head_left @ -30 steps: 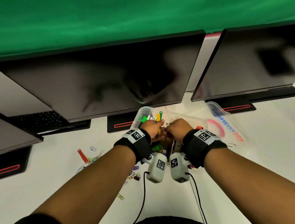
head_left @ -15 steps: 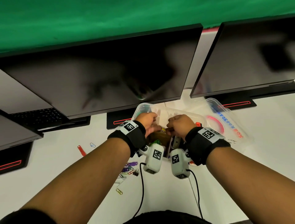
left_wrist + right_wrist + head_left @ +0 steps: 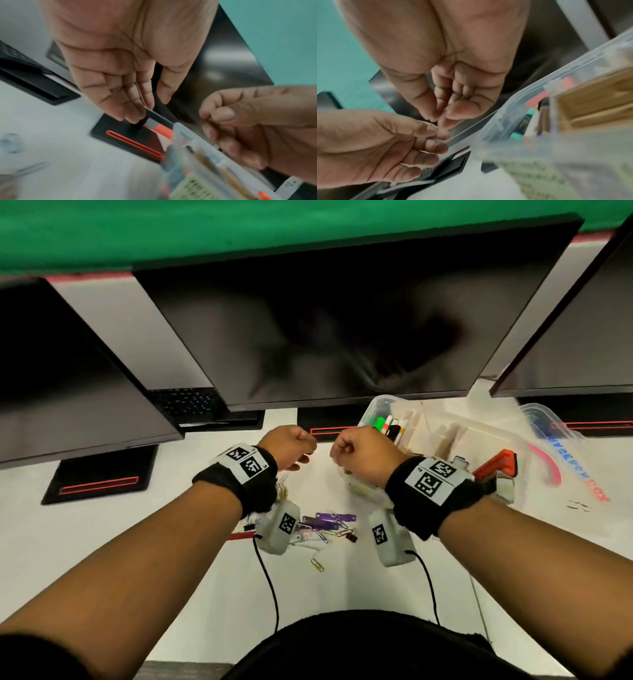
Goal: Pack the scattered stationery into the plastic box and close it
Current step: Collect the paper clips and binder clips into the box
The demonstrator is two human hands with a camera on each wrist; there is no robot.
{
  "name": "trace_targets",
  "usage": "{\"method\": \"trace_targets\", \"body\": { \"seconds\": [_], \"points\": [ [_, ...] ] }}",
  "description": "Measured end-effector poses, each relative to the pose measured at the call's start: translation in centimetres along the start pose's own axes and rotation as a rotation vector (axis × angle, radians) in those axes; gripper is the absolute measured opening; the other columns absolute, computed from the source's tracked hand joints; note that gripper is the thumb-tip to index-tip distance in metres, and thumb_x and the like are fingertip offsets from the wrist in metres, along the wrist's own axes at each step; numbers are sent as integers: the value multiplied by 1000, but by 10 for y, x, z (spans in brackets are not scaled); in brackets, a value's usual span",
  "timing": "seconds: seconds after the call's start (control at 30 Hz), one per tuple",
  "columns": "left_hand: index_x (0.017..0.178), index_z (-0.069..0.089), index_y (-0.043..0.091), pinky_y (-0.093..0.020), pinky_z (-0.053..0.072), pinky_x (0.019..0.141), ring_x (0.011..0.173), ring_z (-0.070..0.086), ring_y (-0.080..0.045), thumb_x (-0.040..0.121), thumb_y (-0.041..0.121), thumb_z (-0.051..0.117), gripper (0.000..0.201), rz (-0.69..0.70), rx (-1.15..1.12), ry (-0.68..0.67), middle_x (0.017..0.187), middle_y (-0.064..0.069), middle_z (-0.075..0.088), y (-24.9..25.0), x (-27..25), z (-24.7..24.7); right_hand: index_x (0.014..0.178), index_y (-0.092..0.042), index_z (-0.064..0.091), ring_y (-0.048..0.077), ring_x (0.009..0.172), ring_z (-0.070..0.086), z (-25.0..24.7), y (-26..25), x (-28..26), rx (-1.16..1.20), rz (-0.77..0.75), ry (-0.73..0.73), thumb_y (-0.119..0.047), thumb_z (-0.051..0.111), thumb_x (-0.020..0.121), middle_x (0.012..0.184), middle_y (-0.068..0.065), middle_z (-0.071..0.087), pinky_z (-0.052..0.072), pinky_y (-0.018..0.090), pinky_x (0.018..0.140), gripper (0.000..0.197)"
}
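Both your hands hover empty: left hand (image 3: 290, 447) fingers loosely curled, right hand (image 3: 360, 453) fisted beside the open plastic box (image 3: 479, 429); paper clips (image 3: 329, 525) litter the counter (image 3: 342, 580).

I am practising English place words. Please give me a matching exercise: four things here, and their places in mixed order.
1 transparent plastic lid with pink print
2 purple flat plastic clips
3 green-capped marker
4 red plastic tool

A in the clear plastic box, far left corner
B on the white table, right of the box
C in the box, right end
D on the table, left of the box

Pairs: 1-B, 2-D, 3-A, 4-C
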State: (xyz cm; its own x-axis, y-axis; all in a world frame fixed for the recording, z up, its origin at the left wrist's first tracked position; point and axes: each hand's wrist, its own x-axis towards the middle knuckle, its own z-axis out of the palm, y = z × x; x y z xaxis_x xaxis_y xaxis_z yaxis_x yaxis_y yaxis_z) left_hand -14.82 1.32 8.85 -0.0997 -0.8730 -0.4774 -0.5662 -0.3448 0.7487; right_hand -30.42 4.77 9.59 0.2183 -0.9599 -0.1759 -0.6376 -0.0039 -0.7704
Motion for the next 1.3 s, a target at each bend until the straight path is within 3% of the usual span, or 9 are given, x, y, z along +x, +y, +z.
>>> {"method": "trace_targets", "body": {
  "seconds": [0.07,0.17,0.23,0.47,0.73,0.9,1.0,1.13,1.3],
  "points": [
    [104,62,13,-22,47,60,72,60,-14,89,17,57,16,-17,167,8,90,-4,63,-29,-2,-19,92,-8,71,15,82,59,27,-8,5,-119,-57,-65,-6,54,87,91,2,68,46,24,78,17],
    [111,64,12,-27,49,84,100,62,-23,88,16,58,24,-17,489,-48,111,-7,64,-79,0,-42,105,-9,68,21,106,59,67,-2,11,-309,-51,-210,-5,47,89,114,6,67,42,24,89,27],
    [114,62,8,-18,46,88,106,58,-22,89,13,56,26,-33,536,-108,113,-6,62,-108,-2,-45,115,-10,63,24,115,55,84,16,10,-418,29,-308,-6,46,90,123,9,62,41,26,95,31],
    [123,53,15,-32,42,97,116,52,-25,80,36,69,50,47,920,-296,125,-9,53,-167,-1,-53,125,-13,52,29,115,48,123,56,10,-735,167,-388,-23,50,89,126,10,49,43,36,97,37],
    [104,56,15,-22,39,73,88,58,-17,88,24,62,19,168,824,-217,109,-4,65,-184,4,-31,111,-5,57,31,108,57,141,59,11,-590,275,-245,-13,49,90,116,16,60,43,31,86,24],
    [106,56,14,-30,49,82,98,62,-26,88,27,61,23,178,842,-204,108,-9,65,-185,4,-30,98,-6,63,30,104,59,132,56,10,-514,321,-232,-19,54,89,108,15,65,42,29,80,17],
    [109,56,14,-34,50,88,101,61,-26,88,21,60,23,200,841,-216,111,-10,65,-187,4,-31,68,-17,51,28,89,58,125,57,9,-418,351,-189,-24,59,88,88,12,59,35,26,69,23],
    [112,59,9,-27,41,88,106,57,-26,90,6,51,23,192,738,-208,116,-11,59,-183,7,-35,82,-5,65,26,79,58,115,57,14,-106,376,-9,-15,62,86,82,12,64,45,29,73,11],
    [109,61,8,-18,33,82,107,54,-25,91,7,52,21,245,659,-151,115,-12,56,-180,11,-42,77,-11,55,26,73,61,109,53,17,243,410,34,-2,53,91,82,14,65,51,31,64,17]
  ]
}}
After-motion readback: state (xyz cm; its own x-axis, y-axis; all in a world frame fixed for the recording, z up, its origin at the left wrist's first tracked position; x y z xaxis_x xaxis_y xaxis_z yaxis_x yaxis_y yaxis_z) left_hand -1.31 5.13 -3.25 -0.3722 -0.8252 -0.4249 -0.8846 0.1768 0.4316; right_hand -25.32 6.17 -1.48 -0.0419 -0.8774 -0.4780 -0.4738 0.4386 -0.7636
